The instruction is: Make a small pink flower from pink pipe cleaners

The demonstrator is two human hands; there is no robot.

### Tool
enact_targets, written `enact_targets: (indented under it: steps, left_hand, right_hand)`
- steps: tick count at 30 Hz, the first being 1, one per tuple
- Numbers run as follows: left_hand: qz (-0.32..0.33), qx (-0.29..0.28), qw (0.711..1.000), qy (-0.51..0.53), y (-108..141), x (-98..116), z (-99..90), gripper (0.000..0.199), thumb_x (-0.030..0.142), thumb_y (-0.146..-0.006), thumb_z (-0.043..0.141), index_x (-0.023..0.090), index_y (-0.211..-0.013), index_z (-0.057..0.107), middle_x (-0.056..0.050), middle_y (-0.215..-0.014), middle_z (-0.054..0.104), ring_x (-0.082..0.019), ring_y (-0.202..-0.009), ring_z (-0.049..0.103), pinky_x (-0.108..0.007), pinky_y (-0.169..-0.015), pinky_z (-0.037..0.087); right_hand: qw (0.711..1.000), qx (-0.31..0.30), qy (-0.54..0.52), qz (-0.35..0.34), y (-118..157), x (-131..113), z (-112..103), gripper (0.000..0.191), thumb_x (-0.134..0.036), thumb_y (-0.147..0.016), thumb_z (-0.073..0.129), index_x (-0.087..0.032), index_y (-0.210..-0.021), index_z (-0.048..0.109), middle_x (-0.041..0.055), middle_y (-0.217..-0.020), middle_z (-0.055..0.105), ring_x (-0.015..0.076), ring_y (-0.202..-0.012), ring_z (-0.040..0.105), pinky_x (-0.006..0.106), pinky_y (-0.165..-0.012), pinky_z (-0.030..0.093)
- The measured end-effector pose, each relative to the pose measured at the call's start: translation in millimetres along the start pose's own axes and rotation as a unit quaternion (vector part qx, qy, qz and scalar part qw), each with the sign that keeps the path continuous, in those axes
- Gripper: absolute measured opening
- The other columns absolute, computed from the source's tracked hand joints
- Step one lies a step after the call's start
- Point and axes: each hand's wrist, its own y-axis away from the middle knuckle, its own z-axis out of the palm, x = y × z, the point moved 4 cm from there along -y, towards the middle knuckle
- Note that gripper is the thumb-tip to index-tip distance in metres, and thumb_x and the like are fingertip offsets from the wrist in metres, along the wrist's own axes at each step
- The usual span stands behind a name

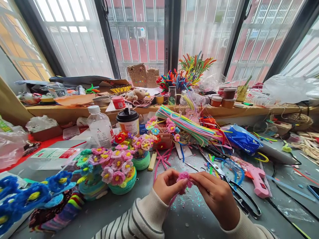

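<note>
A small fuzzy pink flower is held up between both hands above the grey table, at the lower middle of the head view. My left hand pinches it from the left, and a pink stem hangs down below that hand. From the right, the fingertips of my right hand press on the flower's edge. Pink pipe cleaners lie on the table just behind my left hand. Glitter is scattered on the table under the flower.
Potted fuzzy flowers and blue flowers stand at left, near a bottle and a lidded cup. Large scissors and a pink glue gun lie right. Bundled pipe cleaners lie behind.
</note>
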Motion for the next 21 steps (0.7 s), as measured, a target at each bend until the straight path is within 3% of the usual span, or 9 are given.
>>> enact_targets:
  steps: [6,11,14,16,19,21]
  left_hand:
    - [-0.002,-0.002,1.0,-0.011,0.7,0.8,0.2,0.025,0.027,-0.051,0.068,0.01,-0.056,0.05,0.003,-0.045,0.053,-0.005,-0.04,0.047,-0.019,-0.042,0.039]
    - [-0.022,-0.018,0.999,-0.043,3.4,-5.7,2.7,0.032,0.031,-0.049,0.068,0.013,-0.053,0.042,0.002,-0.046,0.055,-0.004,-0.036,0.045,-0.017,-0.038,0.036]
    - [-0.034,-0.054,0.998,-0.029,4.5,-7.9,6.3,0.031,0.029,-0.05,0.068,0.013,-0.054,0.042,-0.001,-0.049,0.059,-0.005,-0.037,0.046,-0.018,-0.039,0.036]
    - [-0.045,-0.078,0.996,0.0,3.6,-6.9,6.9,0.027,0.028,-0.05,0.068,0.012,-0.057,0.048,-0.002,-0.052,0.061,-0.007,-0.039,0.049,-0.02,-0.041,0.039]
    - [-0.087,-0.101,0.987,0.091,0.1,-3.9,3.1,0.033,0.038,-0.056,0.062,0.009,-0.072,0.058,-0.004,-0.058,0.063,-0.012,-0.045,0.056,-0.023,-0.047,0.043]
    - [-0.142,-0.112,0.969,0.169,-1.9,-3.0,-1.0,0.037,0.042,-0.063,0.055,0.008,-0.075,0.06,-0.007,-0.068,0.065,-0.016,-0.054,0.06,-0.026,-0.053,0.045]
  right_hand:
    - [0.994,-0.012,-0.087,0.064,-1.2,7.8,-0.8,0.016,-0.021,-0.078,0.044,-0.019,-0.084,0.059,0.0047,-0.074,0.062,0.0145,-0.067,0.057,0.024,-0.06,0.045]
    - [0.966,-0.04,-0.186,0.173,-6.9,9.8,-1.5,0.026,-0.034,-0.077,0.042,-0.017,-0.088,0.058,0.0042,-0.071,0.06,0.0128,-0.057,0.055,0.022,-0.048,0.044]
    - [0.966,-0.073,-0.172,0.178,-9.3,3.9,0.3,0.02,-0.031,-0.075,0.047,-0.017,-0.071,0.061,0.0022,-0.064,0.058,0.0122,-0.057,0.052,0.021,-0.049,0.041]
    - [0.962,-0.063,-0.182,0.195,-8.9,5.1,-0.2,0.022,-0.031,-0.074,0.049,-0.017,-0.061,0.06,0.0008,-0.057,0.054,0.0115,-0.054,0.05,0.022,-0.05,0.04]
    - [0.915,0.005,-0.277,0.293,-3.3,20.1,-0.9,0.02,-0.033,-0.07,0.053,-0.016,-0.061,0.06,-0.0017,-0.053,0.051,0.0082,-0.047,0.045,0.019,-0.045,0.037]
    - [0.845,0.063,-0.375,0.375,2.7,33.4,0.9,0.019,-0.033,-0.066,0.058,-0.015,-0.066,0.061,-0.0035,-0.05,0.051,0.006,-0.044,0.043,0.016,-0.042,0.037]
